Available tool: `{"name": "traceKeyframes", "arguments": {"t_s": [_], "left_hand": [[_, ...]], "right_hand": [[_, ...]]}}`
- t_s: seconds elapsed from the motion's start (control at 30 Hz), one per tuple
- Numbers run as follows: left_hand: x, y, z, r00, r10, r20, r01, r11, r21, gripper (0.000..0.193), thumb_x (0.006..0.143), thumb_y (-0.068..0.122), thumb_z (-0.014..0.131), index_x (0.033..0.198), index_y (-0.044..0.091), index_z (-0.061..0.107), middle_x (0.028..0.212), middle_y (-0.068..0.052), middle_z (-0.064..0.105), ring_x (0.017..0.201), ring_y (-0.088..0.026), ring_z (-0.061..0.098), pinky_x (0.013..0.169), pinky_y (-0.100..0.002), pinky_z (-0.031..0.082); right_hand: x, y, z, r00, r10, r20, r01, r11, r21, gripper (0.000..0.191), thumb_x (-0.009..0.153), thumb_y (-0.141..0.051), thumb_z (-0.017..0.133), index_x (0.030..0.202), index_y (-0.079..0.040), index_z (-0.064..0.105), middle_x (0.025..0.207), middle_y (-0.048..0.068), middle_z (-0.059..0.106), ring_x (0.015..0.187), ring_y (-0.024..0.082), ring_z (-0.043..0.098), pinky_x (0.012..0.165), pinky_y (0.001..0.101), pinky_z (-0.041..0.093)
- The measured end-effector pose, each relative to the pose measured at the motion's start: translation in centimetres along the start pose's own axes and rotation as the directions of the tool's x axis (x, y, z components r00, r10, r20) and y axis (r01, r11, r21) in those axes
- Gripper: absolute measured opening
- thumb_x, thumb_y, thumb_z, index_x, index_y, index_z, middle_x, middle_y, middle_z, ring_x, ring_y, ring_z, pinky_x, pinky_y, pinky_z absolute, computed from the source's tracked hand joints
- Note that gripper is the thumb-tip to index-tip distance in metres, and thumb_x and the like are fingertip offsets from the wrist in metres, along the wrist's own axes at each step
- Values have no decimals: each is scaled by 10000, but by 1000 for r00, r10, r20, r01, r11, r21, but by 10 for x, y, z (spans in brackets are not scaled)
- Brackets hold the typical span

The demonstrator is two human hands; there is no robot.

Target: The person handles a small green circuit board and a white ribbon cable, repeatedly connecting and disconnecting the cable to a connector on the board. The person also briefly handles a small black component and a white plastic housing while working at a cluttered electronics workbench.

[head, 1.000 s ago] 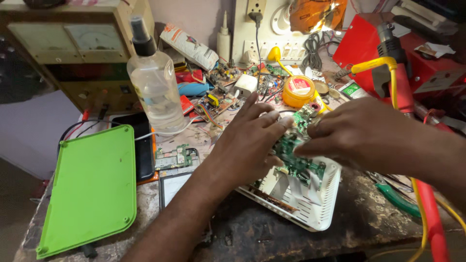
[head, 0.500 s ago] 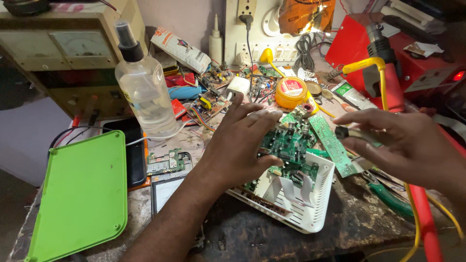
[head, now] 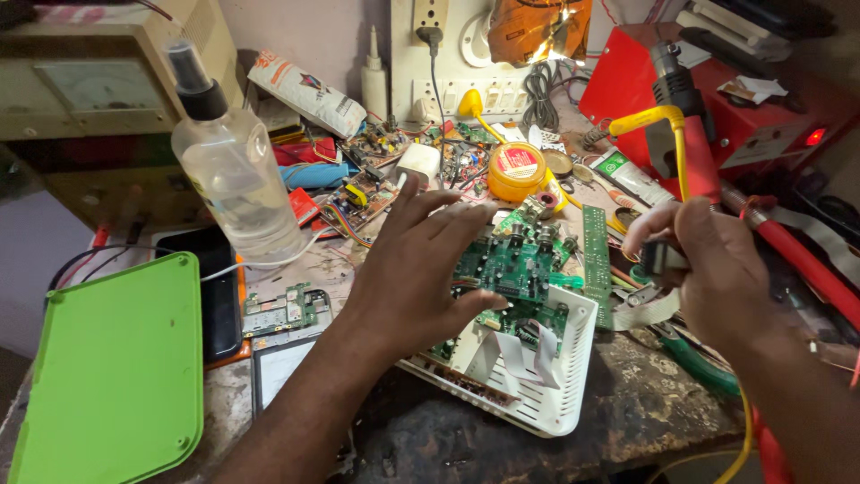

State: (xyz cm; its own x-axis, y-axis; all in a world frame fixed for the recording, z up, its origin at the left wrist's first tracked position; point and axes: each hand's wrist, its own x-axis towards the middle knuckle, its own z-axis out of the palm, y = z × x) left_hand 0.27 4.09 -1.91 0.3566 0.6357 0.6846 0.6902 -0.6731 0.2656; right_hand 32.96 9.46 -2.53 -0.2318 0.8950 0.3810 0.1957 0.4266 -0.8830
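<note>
A white vented plastic case (head: 560, 403) lies open on the bench with a green circuit board (head: 511, 264) sitting in it. My left hand (head: 417, 273) rests flat on the board's left side, fingers spread, thumb on its near edge. My right hand (head: 717, 269) is to the right of the case, pinching a small dark part (head: 658, 255) from which a white flat ribbon (head: 647, 314) hangs. A long narrow green board strip (head: 596, 255) lies between the case and my right hand.
A clear spray bottle (head: 235, 184) stands at back left, with a green plastic lid (head: 107, 376) and a black phone (head: 219, 300) nearer. A yellow round tin (head: 517, 170), loose boards, a red machine (head: 726, 108), a yellow cable (head: 667, 121) and green-handled pliers (head: 703, 366) crowd the back and right.
My right hand has lifted off the board, drawn away to the right and let go of the narrow green strip; it now pinches the small dark part. My left hand stays on the board.
</note>
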Motion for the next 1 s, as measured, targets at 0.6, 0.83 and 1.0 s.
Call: {"name": "traceKeyframes", "arguments": {"t_s": [0.6, 0.83, 1.0], "left_hand": [[-2, -1, 0, 999, 39, -16, -38, 999, 25, 852, 673, 374, 912, 1383, 67, 554, 1289, -129, 658, 1357, -346, 489, 1241, -580, 190], [-1, -3, 0, 999, 31, -20, -31, 999, 23, 848, 665, 387, 918, 1370, 77, 564, 1279, -127, 666, 1358, -339, 487, 1239, -573, 196], [-1, -1, 0, 999, 28, -16, -28, 999, 25, 860, 655, 383, 919, 1374, 74, 564, 1273, -132, 664, 1352, -348, 489, 1234, -573, 197]], "right_hand": [[6, 6, 5, 994, -32, -108, 52, 981, 185, 568, 1073, -648, 476, 840, -130, 482, 634, -41, 384, 554, 82, 344, 514, 273, 264], [-5, -28, -15, 985, -166, 51, 169, 983, -68, 76, 1051, -113, 630, 1100, -55, 620, 874, 21, 630, 767, 114, 616, 679, 298, 554], [-4, -42, -31, 927, -234, 291, 264, 962, -66, 284, 979, 3, 598, 1238, -23, 711, 1162, 112, 733, 1051, 181, 707, 912, 295, 566]]}}
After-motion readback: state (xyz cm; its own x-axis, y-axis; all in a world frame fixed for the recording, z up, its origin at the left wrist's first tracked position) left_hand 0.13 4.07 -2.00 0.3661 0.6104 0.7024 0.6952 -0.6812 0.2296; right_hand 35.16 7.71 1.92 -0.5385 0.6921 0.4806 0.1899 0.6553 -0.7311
